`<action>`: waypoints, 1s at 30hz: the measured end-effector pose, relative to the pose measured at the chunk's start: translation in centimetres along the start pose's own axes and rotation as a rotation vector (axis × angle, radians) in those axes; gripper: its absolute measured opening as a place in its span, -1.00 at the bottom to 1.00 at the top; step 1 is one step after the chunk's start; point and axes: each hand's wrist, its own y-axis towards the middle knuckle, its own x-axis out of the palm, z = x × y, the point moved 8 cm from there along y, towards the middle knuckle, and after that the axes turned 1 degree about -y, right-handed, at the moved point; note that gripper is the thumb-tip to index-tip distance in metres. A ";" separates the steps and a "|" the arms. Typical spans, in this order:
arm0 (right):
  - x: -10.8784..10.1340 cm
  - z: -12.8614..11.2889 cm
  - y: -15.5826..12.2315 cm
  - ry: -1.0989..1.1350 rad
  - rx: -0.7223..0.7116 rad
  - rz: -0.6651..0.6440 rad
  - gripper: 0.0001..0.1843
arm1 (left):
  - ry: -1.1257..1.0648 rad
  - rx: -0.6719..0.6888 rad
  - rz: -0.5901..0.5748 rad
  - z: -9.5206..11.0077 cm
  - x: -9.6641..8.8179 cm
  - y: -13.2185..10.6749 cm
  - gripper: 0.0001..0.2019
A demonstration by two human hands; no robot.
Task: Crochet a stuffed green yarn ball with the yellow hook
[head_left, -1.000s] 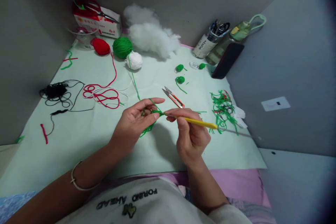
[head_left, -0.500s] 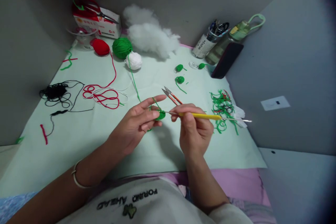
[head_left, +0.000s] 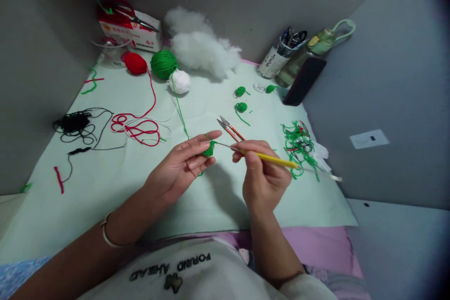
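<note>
Between the fingers of my left hand point(head_left: 183, 161) is a small green crochet piece point(head_left: 209, 150), partly covered by them. A green strand runs from this hand back to the green yarn ball point(head_left: 163, 64). My right hand point(head_left: 263, 176) is closed around the yellow handle of a crochet hook point(head_left: 272, 158), held like a pen. The hook's thin metal shaft points left and reaches the top edge of the green piece; whether its tip is inside a stitch cannot be made out. Orange-handled thread snips point(head_left: 230, 129) lie just beyond my right fingers.
Red yarn point(head_left: 136, 63), white yarn point(head_left: 180, 81) and white stuffing point(head_left: 204, 49) sit at the back. Black yarn point(head_left: 73, 123) lies left, green yarn scraps point(head_left: 298, 145) right. Small green crocheted pieces point(head_left: 241, 107), a phone point(head_left: 304, 81), a bottle point(head_left: 293, 65) and a pen cup point(head_left: 274, 58) stand or lie back right.
The crochet hook has tilted, its back end dropping lower on the right. The green piece has turned and shifted slightly left in my left fingers, and the raised index finger has come down a little.
</note>
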 end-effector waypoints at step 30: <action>1.8 -2.6 -1.6 -0.393 -0.384 -0.144 -0.65 | 0.202 0.088 -0.054 0.6 0.3 -0.8 -0.60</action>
